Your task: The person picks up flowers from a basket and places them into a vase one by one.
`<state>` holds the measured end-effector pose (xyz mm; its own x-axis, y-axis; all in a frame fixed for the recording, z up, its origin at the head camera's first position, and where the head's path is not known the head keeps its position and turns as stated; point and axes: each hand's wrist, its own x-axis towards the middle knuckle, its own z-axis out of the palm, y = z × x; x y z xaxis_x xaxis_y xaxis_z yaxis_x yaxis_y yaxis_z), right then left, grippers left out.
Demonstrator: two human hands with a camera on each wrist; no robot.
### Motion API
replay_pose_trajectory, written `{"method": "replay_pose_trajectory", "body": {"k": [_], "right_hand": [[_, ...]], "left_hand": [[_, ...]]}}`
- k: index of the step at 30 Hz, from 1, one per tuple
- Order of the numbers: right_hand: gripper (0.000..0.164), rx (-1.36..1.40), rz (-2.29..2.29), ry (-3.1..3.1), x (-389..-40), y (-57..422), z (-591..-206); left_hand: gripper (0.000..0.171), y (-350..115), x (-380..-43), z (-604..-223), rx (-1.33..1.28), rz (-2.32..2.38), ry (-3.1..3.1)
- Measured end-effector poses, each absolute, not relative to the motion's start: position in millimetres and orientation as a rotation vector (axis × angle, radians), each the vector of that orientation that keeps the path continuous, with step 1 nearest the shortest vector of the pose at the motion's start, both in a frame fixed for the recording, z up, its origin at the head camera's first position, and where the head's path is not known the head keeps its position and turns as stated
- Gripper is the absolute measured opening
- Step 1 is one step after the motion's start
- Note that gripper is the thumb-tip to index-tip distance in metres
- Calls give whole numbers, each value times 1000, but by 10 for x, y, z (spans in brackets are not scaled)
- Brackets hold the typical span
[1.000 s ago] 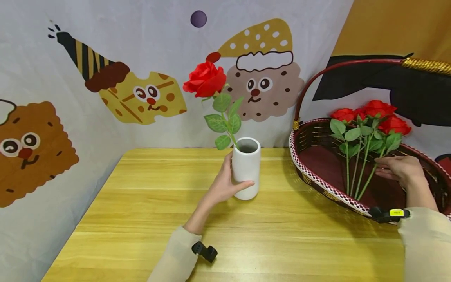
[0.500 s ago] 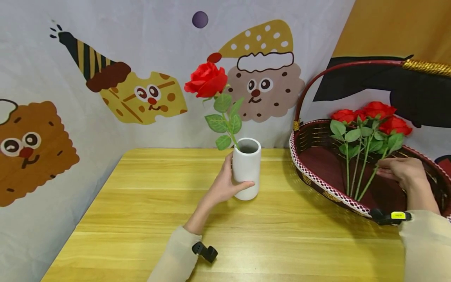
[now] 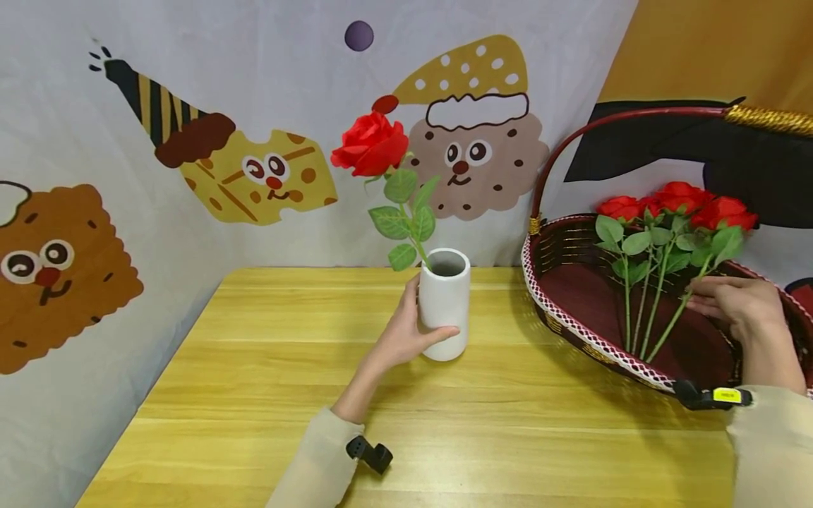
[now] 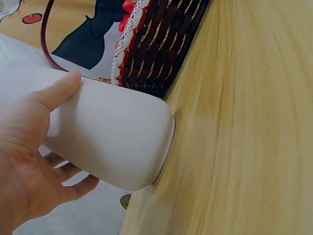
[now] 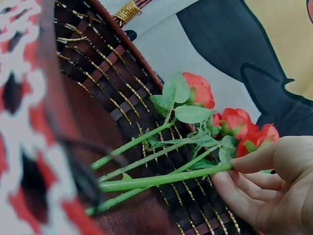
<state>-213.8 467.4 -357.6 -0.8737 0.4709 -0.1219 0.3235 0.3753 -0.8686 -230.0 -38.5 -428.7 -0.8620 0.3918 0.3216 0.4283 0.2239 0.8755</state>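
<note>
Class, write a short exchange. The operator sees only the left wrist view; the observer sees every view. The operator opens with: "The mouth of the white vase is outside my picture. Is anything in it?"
Observer: Yes, a single red rose leans out of the white vase.
Operator: I can't see the other hand. What is it doing?
Observer: The right hand pinches a green stem.
Operator: I see only the outer side of the basket. What is in it?
Observer: Four rose stems, counting the pinched one.
</note>
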Motion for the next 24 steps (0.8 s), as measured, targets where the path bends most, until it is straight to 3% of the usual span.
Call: {"method": "replay_pose_trajectory", "body": {"k": [4, 12, 18, 24], "right_hand": [[38, -698, 1421, -2511, -2128, 4656, -3551], [26, -765, 1544, -2329, -2082, 4569, -3372], [17, -691, 1672, -2176, -2077, 4455, -3198], [21, -554, 1904, -1950, -2049, 4380, -3075]], "left_hand": [[107, -385, -2302, -4296, -809, -1738, -2445], [107, -388, -2296, -4305, -809, -1737, -2441], [107, -389, -2298, -4304, -812, -1742, -2438], [107, -386, -2310, -4307, -811, -1751, -2436]]}}
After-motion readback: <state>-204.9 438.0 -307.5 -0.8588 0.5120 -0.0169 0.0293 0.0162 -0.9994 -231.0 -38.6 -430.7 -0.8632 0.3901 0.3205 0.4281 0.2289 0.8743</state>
